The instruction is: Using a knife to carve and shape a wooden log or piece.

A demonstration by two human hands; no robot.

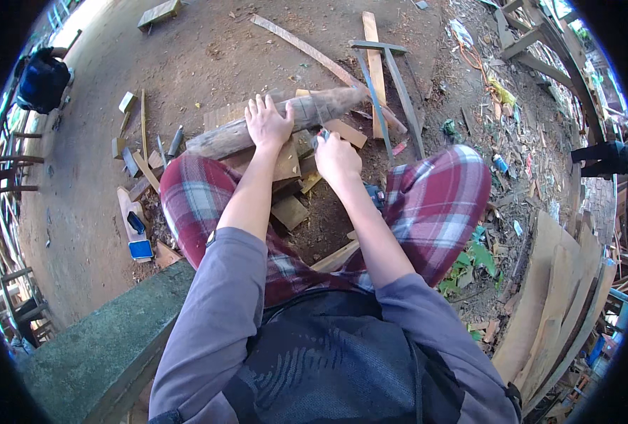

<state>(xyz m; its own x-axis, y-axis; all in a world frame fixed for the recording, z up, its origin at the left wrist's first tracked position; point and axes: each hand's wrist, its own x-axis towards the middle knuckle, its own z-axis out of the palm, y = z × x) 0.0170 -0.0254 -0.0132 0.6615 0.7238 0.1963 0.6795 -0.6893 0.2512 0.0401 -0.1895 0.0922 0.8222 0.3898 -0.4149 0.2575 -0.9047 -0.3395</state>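
A weathered grey-brown log (222, 140) lies crosswise in front of my knees, propped on wooden blocks (286, 166). My left hand (269, 121) presses on top of it, fingers spread. Just right of that, my right hand (337, 157) is closed around the grey and red handle of what looks like a handsaw (321, 134). Its thin blade shows almost edge-on against the log, and how deep it sits I cannot tell. Dark lines cross the log between my hands.
A bow-type frame saw (399, 92) rests beyond the log's right end, beside a plank (374, 67). A phone-like blue screen (141, 249) lies left of my knee. A mossy green beam (109, 339) is at lower left, long boards (540, 297) at right. Scraps litter the dirt.
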